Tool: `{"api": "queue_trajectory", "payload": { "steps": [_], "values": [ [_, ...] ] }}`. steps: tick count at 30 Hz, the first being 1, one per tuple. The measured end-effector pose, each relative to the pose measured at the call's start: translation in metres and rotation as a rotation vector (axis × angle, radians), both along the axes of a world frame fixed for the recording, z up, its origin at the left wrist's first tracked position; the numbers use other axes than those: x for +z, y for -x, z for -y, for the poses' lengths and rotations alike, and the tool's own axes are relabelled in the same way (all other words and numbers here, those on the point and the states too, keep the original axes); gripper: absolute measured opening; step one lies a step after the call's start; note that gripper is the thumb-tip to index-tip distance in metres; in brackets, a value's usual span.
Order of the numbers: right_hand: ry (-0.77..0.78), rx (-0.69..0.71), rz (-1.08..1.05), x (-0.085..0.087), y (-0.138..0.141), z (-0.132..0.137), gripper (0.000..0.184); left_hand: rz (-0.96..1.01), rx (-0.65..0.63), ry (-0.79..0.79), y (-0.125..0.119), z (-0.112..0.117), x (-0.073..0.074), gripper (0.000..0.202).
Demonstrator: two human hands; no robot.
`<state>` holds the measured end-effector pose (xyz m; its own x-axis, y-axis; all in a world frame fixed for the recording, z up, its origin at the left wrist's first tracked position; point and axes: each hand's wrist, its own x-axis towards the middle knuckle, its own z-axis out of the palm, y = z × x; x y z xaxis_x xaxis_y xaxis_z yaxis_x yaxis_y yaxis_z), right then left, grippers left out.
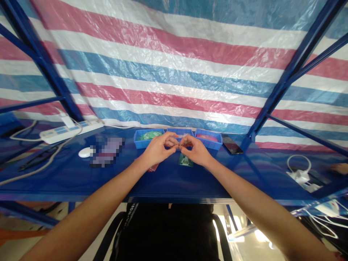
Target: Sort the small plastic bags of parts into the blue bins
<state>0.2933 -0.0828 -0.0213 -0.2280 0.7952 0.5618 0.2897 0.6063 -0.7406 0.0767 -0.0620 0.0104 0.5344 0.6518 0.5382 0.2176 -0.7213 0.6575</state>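
Both hands meet above the blue table (174,181), just in front of three small blue trays. My left hand (159,148) and my right hand (196,149) each pinch one end of a tiny part (179,145) held between their fingertips; it is too small to name. A green packet (185,160) lies on the table under my right hand. A reddish packet (152,168) peeks out beneath my left wrist.
The left tray (148,137) holds green packets, the right tray (208,139) holds pink ones. A black phone (232,144) lies right of the trays. A white power strip (71,131), a white mouse (85,152) and cables sit left. A white charger (301,176) lies right. Blue frame posts stand on both sides.
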Motion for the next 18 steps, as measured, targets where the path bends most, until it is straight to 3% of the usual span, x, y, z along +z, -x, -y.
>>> {"api": "queue_trajectory", "payload": {
  "steps": [5,9,13,18],
  "values": [
    [0.057,-0.058,-0.001,-0.003,0.002,-0.003,0.012,-0.046,-0.01,-0.049,-0.003,0.002,0.001,0.044],
    [0.14,-0.052,-0.143,-0.001,0.005,-0.005,0.024,-0.149,0.057,-0.28,-0.002,0.006,0.004,0.041],
    [0.235,0.033,-0.291,0.006,0.005,-0.004,0.027,-0.204,0.038,-0.463,-0.002,0.006,0.004,0.042],
    [0.386,0.081,-0.433,0.008,0.003,-0.003,0.029,-0.22,0.026,-0.52,-0.002,0.002,0.004,0.022]
  ]
}}
